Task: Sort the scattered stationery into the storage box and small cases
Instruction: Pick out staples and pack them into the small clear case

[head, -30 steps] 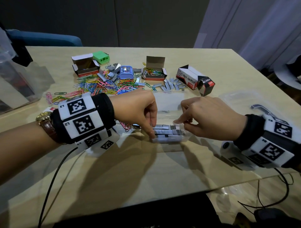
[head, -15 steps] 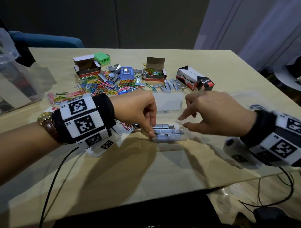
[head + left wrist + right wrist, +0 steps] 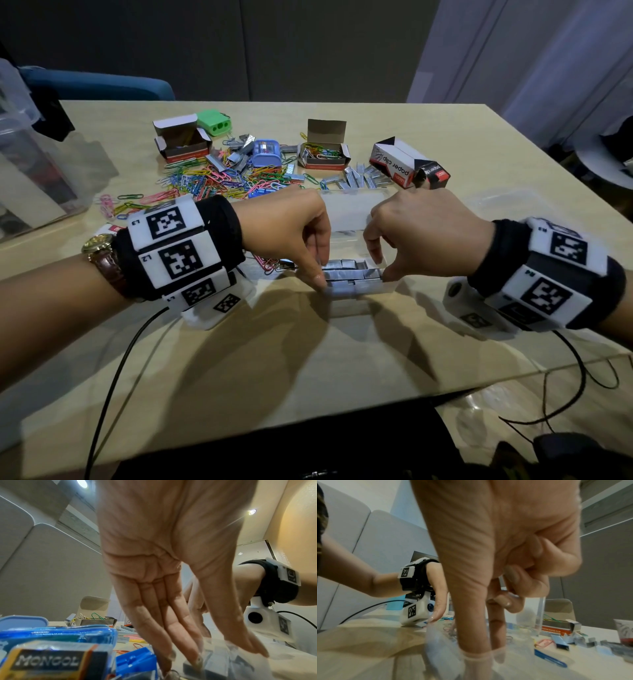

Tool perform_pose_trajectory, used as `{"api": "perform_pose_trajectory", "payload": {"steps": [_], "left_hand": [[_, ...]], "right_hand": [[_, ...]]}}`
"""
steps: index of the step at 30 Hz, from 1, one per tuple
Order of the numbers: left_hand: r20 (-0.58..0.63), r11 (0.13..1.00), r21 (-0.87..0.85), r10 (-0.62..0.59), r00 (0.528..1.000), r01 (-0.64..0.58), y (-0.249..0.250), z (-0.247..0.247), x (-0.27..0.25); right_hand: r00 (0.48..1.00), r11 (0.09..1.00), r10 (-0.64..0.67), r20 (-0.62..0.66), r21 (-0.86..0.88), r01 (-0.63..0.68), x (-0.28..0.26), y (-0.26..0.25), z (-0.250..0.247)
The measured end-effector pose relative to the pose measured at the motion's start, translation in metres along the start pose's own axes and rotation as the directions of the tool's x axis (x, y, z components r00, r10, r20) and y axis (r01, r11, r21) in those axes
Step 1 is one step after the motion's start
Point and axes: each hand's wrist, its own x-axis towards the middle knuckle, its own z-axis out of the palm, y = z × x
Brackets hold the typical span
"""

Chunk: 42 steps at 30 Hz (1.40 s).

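A small clear case (image 3: 356, 291) lies mid-table with its lid (image 3: 349, 212) standing open behind it. Grey staple strips (image 3: 349, 270) fill it. My left hand (image 3: 321, 272) is at the case's left end with its fingers straight. In the left wrist view the fingertips (image 3: 193, 660) press on the strips (image 3: 217, 669) and the thumb sits on the near side. My right hand (image 3: 383, 268) is at the right end. Its thumb and forefinger reach down into the case onto the strips, and the other fingers are curled. In the right wrist view both tips (image 3: 498, 654) show through the clear wall (image 3: 441, 655).
Coloured paper clips (image 3: 219, 178) and loose staple strips (image 3: 363, 178) are scattered behind the case. Among them are two open cardboard boxes (image 3: 183, 144) (image 3: 323, 154), a paper clip carton (image 3: 400, 164), a blue sharpener (image 3: 266, 152) and a green one (image 3: 215, 123). A large clear storage box (image 3: 30, 164) stands far left.
My right hand lifted off the staples half a second ago and has come back down at the case's right end. The left hand has stayed at the left end.
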Motion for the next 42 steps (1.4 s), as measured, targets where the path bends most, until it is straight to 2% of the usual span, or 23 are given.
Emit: {"api": "perform_pose_trajectory", "payload": {"steps": [4, 15, 21, 25, 28, 31, 33, 36, 39, 42], "left_hand": [[0.007, 1.0, -0.004, 0.003, 1.0, -0.003, -0.001, 0.0, 0.001], [0.043, 0.999, -0.011, 0.036, 0.998, -0.036, 0.001, -0.006, -0.009], [-0.058, 0.999, -0.027, 0.044, 0.997, -0.045, 0.001, -0.025, -0.023], [-0.136, 1.0, 0.017, 0.017, 0.991, -0.015, 0.001, -0.048, -0.038], [-0.239, 0.998, 0.056, -0.024, 0.971, 0.039, -0.002, -0.076, -0.049], [-0.342, 0.993, 0.068, -0.068, 0.937, 0.097, -0.01, -0.102, -0.057], [-0.394, 0.989, 0.049, -0.111, 0.912, 0.142, -0.02, -0.116, -0.053], [-0.423, 0.967, 0.088, -0.182, 0.888, 0.24, -0.037, -0.129, -0.031], [-0.388, 0.944, 0.042, -0.286, 0.876, 0.326, -0.055, -0.127, 0.002], [-0.348, 0.943, 0.039, -0.298, 0.889, 0.331, -0.06, -0.114, 0.036]], "right_hand": [[0.999, 0.999, 0.012, -0.035, 0.032, -0.011, -0.001, 0.001, 0.002], [1.0, 0.998, -0.008, -0.003, 0.066, 0.008, 0.002, 0.003, -0.014], [0.998, 0.993, -0.056, -0.01, 0.101, 0.057, 0.011, 0.008, -0.038], [0.993, 0.967, -0.114, -0.025, 0.226, 0.117, 0.026, 0.016, -0.057], [0.98, 0.923, -0.192, -0.046, 0.332, 0.196, 0.041, 0.025, -0.076], [0.972, 0.908, -0.233, -0.026, 0.351, 0.227, 0.054, 0.037, -0.093], [0.977, 0.923, -0.212, -0.012, 0.327, 0.204, 0.067, 0.049, -0.1], [0.994, 0.956, -0.108, 0.001, 0.276, 0.103, 0.095, 0.068, -0.094], [0.994, 0.964, -0.004, 0.106, 0.266, -0.024, 0.122, 0.081, -0.068], [0.974, 0.952, 0.098, 0.202, 0.266, -0.151, 0.137, 0.087, -0.039]]}}
